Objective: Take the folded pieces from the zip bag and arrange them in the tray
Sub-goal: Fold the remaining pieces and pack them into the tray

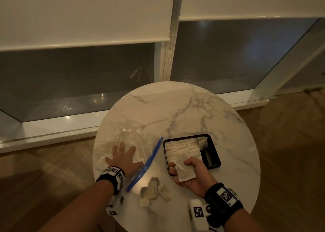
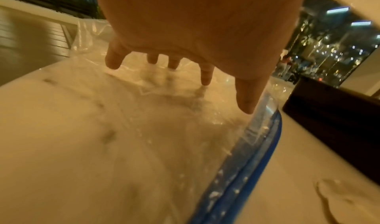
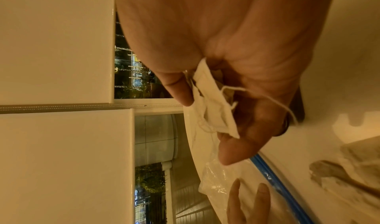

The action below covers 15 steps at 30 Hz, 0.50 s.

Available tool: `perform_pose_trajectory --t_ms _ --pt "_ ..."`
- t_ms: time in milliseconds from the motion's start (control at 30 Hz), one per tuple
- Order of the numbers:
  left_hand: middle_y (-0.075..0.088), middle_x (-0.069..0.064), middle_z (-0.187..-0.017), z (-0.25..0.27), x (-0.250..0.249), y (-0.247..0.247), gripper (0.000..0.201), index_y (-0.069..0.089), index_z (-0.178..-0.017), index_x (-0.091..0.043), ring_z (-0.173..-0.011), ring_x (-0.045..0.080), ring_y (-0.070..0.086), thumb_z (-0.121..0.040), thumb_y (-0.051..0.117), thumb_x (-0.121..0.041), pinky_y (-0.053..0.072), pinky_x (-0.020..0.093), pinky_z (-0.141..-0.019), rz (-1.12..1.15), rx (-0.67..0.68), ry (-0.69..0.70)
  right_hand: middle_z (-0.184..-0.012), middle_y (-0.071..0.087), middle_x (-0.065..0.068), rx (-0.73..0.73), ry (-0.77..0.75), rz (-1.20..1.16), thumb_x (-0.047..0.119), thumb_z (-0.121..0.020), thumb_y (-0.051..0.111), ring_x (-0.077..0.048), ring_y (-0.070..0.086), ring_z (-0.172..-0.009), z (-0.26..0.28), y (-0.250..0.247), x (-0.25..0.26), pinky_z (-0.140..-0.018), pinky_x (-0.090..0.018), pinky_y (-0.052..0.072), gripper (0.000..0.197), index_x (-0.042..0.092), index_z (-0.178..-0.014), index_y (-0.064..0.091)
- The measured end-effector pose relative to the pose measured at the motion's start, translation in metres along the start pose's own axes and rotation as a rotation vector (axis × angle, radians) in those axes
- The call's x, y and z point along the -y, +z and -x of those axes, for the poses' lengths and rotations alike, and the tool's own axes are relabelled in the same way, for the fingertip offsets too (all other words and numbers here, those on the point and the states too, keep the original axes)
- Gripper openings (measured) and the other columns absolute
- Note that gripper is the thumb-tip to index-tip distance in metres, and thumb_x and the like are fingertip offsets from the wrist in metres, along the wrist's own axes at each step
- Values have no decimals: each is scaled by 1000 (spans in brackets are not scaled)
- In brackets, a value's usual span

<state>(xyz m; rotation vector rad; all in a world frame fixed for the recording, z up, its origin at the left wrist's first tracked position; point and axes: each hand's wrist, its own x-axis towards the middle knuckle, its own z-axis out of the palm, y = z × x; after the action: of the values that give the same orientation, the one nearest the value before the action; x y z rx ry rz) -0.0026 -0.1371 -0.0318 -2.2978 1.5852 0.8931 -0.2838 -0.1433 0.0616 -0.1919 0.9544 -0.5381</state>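
Note:
A clear zip bag [image 1: 133,143] with a blue zip strip [image 1: 147,163] lies flat on the round marble table [image 1: 175,112]. My left hand [image 1: 123,157] presses on it with fingers spread and straight; the left wrist view shows the fingertips [image 2: 205,78] on the plastic [image 2: 144,113]. My right hand [image 1: 191,172] holds a few folded cream pieces [image 1: 184,172] over the near edge of the black tray [image 1: 212,149]; in the right wrist view the fingers curl round the pieces [image 3: 213,110]. Rows of folded pieces [image 1: 182,149] fill the tray's left part.
A few loose folded pieces [image 1: 154,190] lie on the table near its front edge, between my arms. The tray's right strip holds one piece [image 1: 203,141] and loose thread. Beyond the table are a window and wooden floor [image 1: 52,170].

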Motion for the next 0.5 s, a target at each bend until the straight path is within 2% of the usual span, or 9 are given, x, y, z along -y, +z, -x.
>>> perform_pose_trajectory --t_ms 67,167,233,267,300,367,433,500 --pt "-1 -1 -168 8 -3 -8 77 27 -149 -49 -153 34 -3 -80 53 -74 14 71 -115 27 -93 14 -103 62 -24 -14 -16 -15 18 -87 40 -30 61 -86 1 -3 4 -47 -30 48 48 -14 -115 60" --pt "23 -2 -162 30 -10 -14 55 47 -139 -43 -149 29 15 -87 62 -54 20 64 -115 109 -335 21 -110 65 -27 -24 -39 -8 15 -91 41 -34 64 -95 4 -2 10 -60 -36 58 46 -15 -124 56" --pt "40 0 -151 48 -18 -13 41 59 -129 -33 -140 28 32 -89 68 -38 30 55 -112 250 -505 99 -111 65 -30 -6 -67 -16 9 -94 42 -38 65 -97 7 1 13 -65 -39 61 37 -11 -122 55" --pt "48 0 -143 60 -26 -14 34 62 -123 -29 -133 25 42 -90 68 -31 37 47 -109 375 -538 160 -112 65 -32 4 -91 -12 6 -95 43 -41 66 -96 10 1 14 -68 -40 62 32 -8 -122 54" --pt "54 -2 -134 73 -34 -16 26 63 -118 -26 -123 20 51 -93 66 -25 43 38 -105 523 -516 207 -115 64 -33 12 -113 6 4 -96 44 -43 67 -95 12 1 15 -70 -41 60 29 -4 -123 53" --pt "64 -5 -115 98 -52 -22 11 66 -107 -26 -103 14 62 -98 61 -21 53 28 -90 800 -353 217 -121 62 -33 44 -144 81 4 -97 49 -44 68 -95 14 -2 16 -75 -43 59 31 4 -128 51" --pt "70 0 -106 120 -69 -26 12 68 -103 -24 -98 22 67 -100 57 -27 57 27 -78 1051 -151 163 -122 64 -29 62 -158 189 7 -97 52 -40 68 -95 16 -3 15 -76 -44 59 33 11 -130 52" --pt "71 3 -111 137 -86 -30 22 67 -112 -24 -98 26 70 -100 56 -39 59 30 -73 1239 25 89 -121 65 -25 74 -165 296 11 -97 56 -35 67 -96 20 -3 17 -72 -40 58 32 14 -129 54"
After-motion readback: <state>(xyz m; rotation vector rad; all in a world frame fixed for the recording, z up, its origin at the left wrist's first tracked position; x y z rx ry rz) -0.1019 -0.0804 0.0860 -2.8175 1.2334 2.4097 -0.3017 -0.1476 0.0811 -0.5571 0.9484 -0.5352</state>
